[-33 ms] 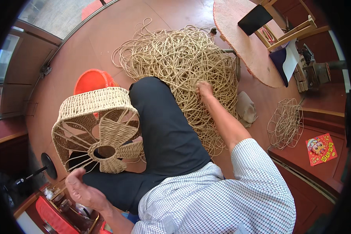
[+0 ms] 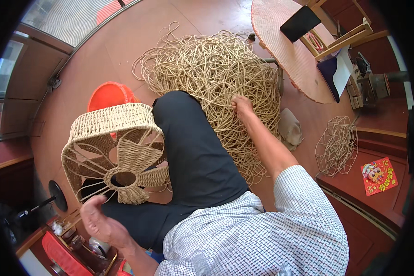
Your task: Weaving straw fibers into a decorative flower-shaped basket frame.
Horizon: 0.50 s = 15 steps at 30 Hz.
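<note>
A woven cord basket [image 2: 112,120] lies on its side against my bent leg. Its face carries petal-shaped woven panels around a round hole, with bare cord strands between some of them. My left hand [image 2: 103,223] is raised just below the basket's lower corner, fingers loosely bent and apart from the thumb, with nothing visible in it. Beyond my knee, a big tangled heap of tan cord [image 2: 207,60] spreads over the floor. My right hand [image 2: 240,105] reaches into the heap, its fingers closed on a strand of cord.
An orange-red bucket [image 2: 108,94] stands behind the basket. At the upper right is a round-edged table [image 2: 285,55] with a black tablet [image 2: 300,24]. A smaller cord coil [image 2: 338,145] lies at right, near a red printed card [image 2: 378,176]. A beige cloth bag [image 2: 290,128] sits beside the heap.
My left hand has shifted slightly to the right. The right hand, basket and cord heap look nearly the same.
</note>
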Available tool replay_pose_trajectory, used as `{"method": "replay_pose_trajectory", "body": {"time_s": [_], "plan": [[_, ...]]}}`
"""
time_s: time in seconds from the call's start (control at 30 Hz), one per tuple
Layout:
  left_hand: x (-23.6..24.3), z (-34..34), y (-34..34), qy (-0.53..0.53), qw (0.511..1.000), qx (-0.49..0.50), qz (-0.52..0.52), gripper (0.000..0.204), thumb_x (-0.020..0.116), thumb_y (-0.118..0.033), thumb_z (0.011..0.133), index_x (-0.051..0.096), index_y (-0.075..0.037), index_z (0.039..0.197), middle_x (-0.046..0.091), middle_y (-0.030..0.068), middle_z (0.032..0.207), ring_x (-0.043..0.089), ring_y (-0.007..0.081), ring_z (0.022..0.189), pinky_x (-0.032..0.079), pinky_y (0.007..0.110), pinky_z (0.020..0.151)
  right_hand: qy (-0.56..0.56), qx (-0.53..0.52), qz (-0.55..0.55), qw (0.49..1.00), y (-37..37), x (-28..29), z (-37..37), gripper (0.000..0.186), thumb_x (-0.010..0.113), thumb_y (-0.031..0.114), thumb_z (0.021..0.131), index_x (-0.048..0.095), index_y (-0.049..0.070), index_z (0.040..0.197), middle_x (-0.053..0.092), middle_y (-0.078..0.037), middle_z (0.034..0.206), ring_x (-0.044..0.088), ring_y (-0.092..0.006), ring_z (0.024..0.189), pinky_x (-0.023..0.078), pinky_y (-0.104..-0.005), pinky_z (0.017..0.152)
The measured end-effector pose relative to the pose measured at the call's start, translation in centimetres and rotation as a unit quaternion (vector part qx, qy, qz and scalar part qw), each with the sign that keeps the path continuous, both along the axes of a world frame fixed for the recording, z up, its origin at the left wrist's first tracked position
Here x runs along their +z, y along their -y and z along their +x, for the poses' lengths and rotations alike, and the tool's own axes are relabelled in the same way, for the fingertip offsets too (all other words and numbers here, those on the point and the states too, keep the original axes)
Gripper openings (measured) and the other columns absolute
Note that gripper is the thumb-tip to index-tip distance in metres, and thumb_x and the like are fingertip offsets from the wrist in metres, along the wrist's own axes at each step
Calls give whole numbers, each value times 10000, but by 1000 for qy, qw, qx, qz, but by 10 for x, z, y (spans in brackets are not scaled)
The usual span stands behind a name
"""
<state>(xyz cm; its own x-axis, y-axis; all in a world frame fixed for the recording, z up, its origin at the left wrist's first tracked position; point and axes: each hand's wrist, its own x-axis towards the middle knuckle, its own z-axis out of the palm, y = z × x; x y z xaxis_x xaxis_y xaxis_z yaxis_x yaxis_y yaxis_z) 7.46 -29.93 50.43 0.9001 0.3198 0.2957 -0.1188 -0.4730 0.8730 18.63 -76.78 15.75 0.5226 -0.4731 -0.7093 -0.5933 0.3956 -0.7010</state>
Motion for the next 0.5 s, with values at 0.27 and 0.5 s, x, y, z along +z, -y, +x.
{"method": "replay_pose_trajectory", "body": {"time_s": [0.27,0.5], "plan": [[-11,25,110,-310,851,-333,-263,629,456,-434,1205,631,125,1435,702,253,1394,694,306,1304,546,430,1150,355,60,286,888,-50,210,-58,261,604,260,1165,658,14,1229,755,-91,1101,715,-130,855,631,-272,828],[-9,34,117,-397,688,-398,-459,723,547,-507,1164,477,91,1563,753,177,1210,720,150,801,600,285,658,321,240,461,792,-176,291,-152,345,582,293,1178,635,-1,1350,746,-101,1150,746,-145,986,633,-289,875]]}}
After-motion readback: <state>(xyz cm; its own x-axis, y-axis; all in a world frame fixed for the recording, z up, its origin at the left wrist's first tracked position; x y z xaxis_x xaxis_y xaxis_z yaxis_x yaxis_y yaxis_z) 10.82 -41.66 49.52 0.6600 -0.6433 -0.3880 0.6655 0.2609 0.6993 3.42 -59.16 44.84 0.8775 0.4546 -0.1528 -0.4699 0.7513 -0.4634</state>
